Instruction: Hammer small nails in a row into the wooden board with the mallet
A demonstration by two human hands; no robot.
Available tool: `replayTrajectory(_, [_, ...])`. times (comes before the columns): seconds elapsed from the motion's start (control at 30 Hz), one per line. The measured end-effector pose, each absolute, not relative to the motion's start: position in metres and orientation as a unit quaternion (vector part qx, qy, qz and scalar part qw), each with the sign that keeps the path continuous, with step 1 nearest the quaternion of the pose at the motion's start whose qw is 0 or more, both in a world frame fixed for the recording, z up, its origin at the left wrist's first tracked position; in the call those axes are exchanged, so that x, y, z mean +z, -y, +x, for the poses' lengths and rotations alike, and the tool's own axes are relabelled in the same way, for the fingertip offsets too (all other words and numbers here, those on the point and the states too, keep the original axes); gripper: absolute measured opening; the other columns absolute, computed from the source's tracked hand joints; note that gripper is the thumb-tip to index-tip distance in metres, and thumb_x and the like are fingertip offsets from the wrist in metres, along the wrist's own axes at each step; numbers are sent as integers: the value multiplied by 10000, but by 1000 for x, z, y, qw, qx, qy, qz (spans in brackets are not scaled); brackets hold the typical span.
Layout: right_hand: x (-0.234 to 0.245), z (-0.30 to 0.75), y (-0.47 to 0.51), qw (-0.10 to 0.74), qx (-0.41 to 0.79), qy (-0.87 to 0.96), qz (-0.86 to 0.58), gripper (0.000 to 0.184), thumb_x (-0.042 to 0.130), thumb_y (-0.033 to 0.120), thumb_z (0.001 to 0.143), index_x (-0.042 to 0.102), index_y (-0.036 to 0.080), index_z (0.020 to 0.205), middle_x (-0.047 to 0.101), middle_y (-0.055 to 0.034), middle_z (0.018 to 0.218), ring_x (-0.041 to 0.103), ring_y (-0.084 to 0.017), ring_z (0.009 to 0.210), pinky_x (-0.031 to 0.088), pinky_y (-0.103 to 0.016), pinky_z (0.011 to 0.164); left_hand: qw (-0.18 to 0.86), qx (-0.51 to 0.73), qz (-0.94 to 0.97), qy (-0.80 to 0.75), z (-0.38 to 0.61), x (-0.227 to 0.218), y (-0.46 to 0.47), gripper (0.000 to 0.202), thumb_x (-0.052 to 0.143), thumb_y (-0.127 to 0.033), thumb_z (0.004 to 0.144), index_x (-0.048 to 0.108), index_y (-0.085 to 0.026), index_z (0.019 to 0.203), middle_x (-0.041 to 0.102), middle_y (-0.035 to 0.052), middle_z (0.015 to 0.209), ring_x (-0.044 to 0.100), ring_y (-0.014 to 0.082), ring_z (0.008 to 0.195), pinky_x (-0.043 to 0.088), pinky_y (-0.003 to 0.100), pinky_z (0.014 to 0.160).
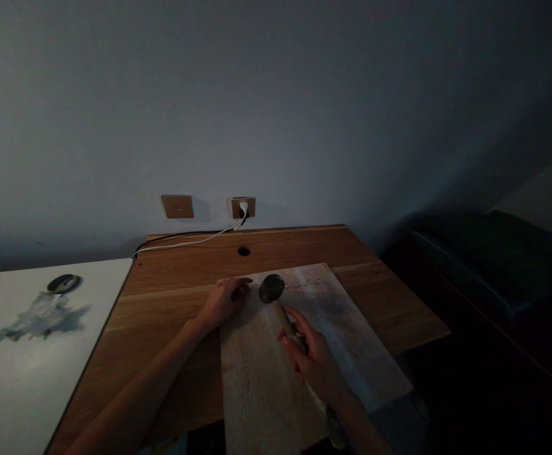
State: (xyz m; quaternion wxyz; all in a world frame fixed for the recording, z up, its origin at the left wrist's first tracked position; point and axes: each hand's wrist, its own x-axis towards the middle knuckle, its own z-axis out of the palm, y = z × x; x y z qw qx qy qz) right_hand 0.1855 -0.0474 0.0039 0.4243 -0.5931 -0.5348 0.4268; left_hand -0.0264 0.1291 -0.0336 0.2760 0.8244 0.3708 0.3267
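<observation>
A pale wooden board (351,328) lies on a brown wooden desk (171,309). My right hand (316,360) is closed round the wooden handle of a mallet, whose dark round head (271,288) is over the far part of the board. My left hand (223,301) rests at the board's far left corner. Its fingers are curled against a small dark object (239,292) that I cannot make out. The mallet head is a short way right of that hand.
A white table (29,373) at the left carries a clear bag and a dark round object (64,283). A white cable (195,241) runs from a wall socket (243,206) across the desk's back. A dark cabinet (494,265) stands at the right.
</observation>
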Motion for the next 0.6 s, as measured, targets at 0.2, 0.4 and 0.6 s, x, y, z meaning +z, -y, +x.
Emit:
replayTrajectory(0.2, [6, 158, 25, 420, 419, 556, -583, 502, 544, 332, 949, 510, 235, 1441, 661, -21, 898, 484, -88, 497, 384, -209, 423, 294, 330, 810, -385, -28, -37, -131, 664, 605, 3, 714, 587, -203, 1345, 774, 27, 916, 727, 196, 837, 554, 300, 815])
replayTrajectory(0.4, [4, 155, 25, 422, 409, 559, -585, 502, 536, 356, 959, 507, 257, 1449, 634, 5, 813, 491, -100, 503, 392, -208, 430, 316, 333, 802, -383, -28, -38, -131, 726, 589, -21, 726, 515, -221, 1420, 785, 21, 945, 736, 200, 878, 558, 302, 828])
replayTrajectory(0.6, [2, 160, 27, 430, 440, 533, -581, 501, 533, 352, 966, 483, 254, 1455, 640, -3, 856, 477, -83, 477, 369, -184, 381, 322, 339, 800, -375, -28, -40, -133, 719, 591, -43, 742, 503, -224, 1432, 787, 19, 968, 736, 193, 895, 551, 301, 838])
